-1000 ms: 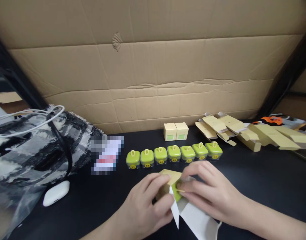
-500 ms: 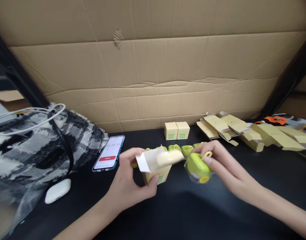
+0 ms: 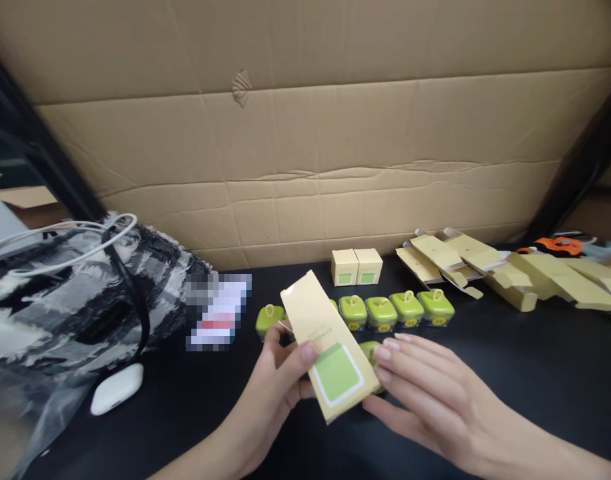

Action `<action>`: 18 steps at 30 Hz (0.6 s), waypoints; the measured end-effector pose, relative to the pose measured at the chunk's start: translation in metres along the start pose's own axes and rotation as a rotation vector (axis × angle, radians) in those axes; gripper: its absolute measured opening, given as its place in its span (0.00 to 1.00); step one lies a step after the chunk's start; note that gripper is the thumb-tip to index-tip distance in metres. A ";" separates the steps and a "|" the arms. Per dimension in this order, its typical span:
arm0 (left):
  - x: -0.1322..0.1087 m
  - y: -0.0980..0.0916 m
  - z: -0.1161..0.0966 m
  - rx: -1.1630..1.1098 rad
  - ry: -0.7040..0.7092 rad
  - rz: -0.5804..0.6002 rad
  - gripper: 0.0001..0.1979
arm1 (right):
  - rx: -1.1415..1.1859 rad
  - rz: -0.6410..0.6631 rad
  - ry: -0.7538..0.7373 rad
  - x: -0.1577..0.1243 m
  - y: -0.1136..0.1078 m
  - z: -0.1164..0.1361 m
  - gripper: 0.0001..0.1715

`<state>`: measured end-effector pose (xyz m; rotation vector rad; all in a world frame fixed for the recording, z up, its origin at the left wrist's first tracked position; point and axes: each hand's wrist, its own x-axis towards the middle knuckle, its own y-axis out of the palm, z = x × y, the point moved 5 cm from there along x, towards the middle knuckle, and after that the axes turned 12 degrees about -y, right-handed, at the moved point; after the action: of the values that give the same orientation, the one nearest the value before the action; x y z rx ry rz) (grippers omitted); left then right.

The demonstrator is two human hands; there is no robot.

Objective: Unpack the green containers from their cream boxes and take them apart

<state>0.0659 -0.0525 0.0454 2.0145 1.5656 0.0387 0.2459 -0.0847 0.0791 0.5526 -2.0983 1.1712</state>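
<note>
My left hand (image 3: 282,393) pinches a pale yellow cardboard box (image 3: 312,320), which is tilted and looks pressed flat. Its upper face carries a green square picture. My right hand (image 3: 430,393) is at the box's lower right edge, fingers stretched out and thumb apart beneath them, touching or almost touching the corner. Behind that edge a green-lidded container (image 3: 371,349) shows only in part. Several similar containers with loop handles, such as the one at the right end (image 3: 436,305), stand in a row beyond my hands; the box hides part of this row.
Two closed yellow boxes (image 3: 356,267) stand at the back. Several opened, flattened boxes (image 3: 490,263) lie at the right near an orange object (image 3: 558,245). To the left are a blurred-out phone (image 3: 219,313), a white earbud case (image 3: 117,389) and a fringed black-and-grey cloth (image 3: 145,280).
The green container has left my right hand and is behind the box. My left hand has turned the open box, which now looks flat, and my right hand has come in to its edge.
</note>
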 end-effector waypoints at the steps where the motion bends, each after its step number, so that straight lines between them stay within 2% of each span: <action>1: -0.002 0.003 0.003 -0.004 -0.025 0.025 0.29 | -0.033 -0.021 -0.010 0.001 -0.001 0.003 0.17; 5: -0.006 0.008 0.010 -0.019 -0.064 0.088 0.27 | -0.054 0.002 -0.091 0.006 -0.001 0.012 0.13; 7: -0.006 0.011 0.011 -0.019 -0.077 0.144 0.24 | -0.019 0.001 -0.136 0.008 -0.002 0.015 0.16; 10: -0.007 0.015 0.009 0.022 -0.078 0.220 0.21 | 0.003 -0.028 -0.105 0.012 -0.006 0.012 0.18; 18: -0.008 0.014 0.010 0.048 -0.117 0.165 0.20 | -0.043 -0.005 -0.130 0.019 -0.007 0.009 0.18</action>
<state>0.0794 -0.0662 0.0459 2.1391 1.3379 -0.0519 0.2343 -0.0963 0.0930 0.6283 -2.2252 1.1113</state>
